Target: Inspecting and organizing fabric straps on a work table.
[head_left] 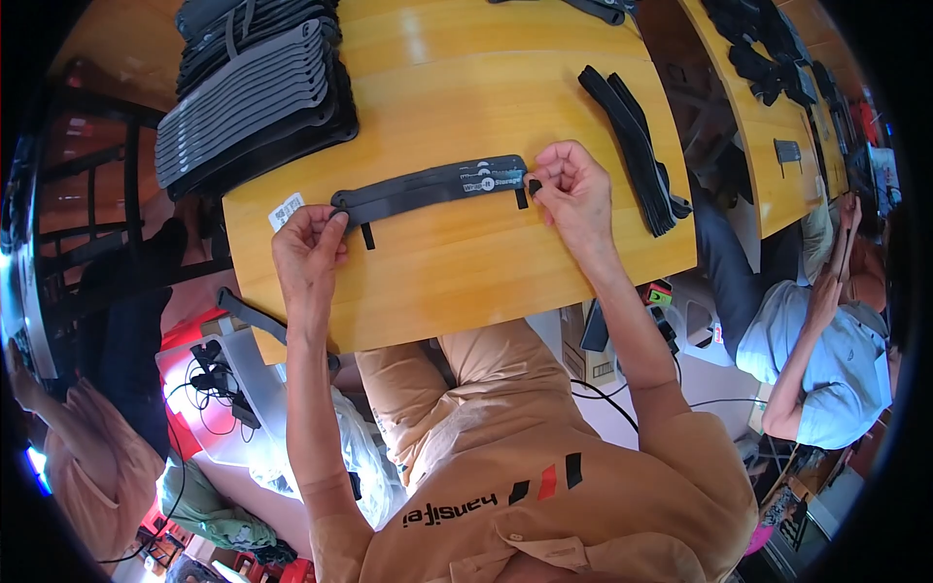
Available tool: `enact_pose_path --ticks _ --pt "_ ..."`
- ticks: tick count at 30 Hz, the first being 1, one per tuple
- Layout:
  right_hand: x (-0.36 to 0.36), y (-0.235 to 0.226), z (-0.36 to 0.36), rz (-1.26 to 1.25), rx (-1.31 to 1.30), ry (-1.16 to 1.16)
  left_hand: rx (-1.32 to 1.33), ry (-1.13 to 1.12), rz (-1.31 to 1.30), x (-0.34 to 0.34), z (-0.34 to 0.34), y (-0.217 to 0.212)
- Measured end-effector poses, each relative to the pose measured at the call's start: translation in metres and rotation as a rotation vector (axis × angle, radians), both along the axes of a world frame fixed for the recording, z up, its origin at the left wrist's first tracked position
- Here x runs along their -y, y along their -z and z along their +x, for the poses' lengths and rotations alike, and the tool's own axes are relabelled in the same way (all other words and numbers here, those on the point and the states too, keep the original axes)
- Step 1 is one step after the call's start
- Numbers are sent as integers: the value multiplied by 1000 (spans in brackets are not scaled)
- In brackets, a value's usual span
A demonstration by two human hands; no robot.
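A black strap [418, 191] with white print near its right end stretches across the wooden table in front of me. My left hand [309, 238] is closed, thumb and fingers pinching the strap's left end. At the other end, my right hand [573, 194] pinches a small black piece [535, 186] right beside the strap's tip; whether it is joined to the strap I cannot tell. Two short black strips show below the strap's lower edge, a left strip [368, 236] and a right strip [522, 199].
Stacked dark straps [243, 107] fill the table's far left, and a bundle of long black straps [632, 146] lies along its right side. A loose strap [253, 316] hangs over the left edge. Other people sit left and right; another table [753, 136] stands at right.
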State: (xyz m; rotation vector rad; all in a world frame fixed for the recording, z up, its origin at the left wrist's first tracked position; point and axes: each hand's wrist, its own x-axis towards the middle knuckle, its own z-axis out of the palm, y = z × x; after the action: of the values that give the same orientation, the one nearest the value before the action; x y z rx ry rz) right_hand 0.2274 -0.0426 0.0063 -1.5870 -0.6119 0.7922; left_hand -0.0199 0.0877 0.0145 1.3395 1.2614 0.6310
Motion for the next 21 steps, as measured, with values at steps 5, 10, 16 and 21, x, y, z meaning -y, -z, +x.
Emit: enact_pose_path --ticks 5,10,16,21 --pt "-2 5 0 -1 31 13 -5 -10 13 0 3 1" --pt "-3 1 -1 -56 51 27 -7 -6 0 -1 2 1" --pt "-3 3 -1 -46 20 45 -46 -19 12 0 5 -1" --pt "-4 2 -2 -59 43 55 -47 -32 10 0 5 -1"
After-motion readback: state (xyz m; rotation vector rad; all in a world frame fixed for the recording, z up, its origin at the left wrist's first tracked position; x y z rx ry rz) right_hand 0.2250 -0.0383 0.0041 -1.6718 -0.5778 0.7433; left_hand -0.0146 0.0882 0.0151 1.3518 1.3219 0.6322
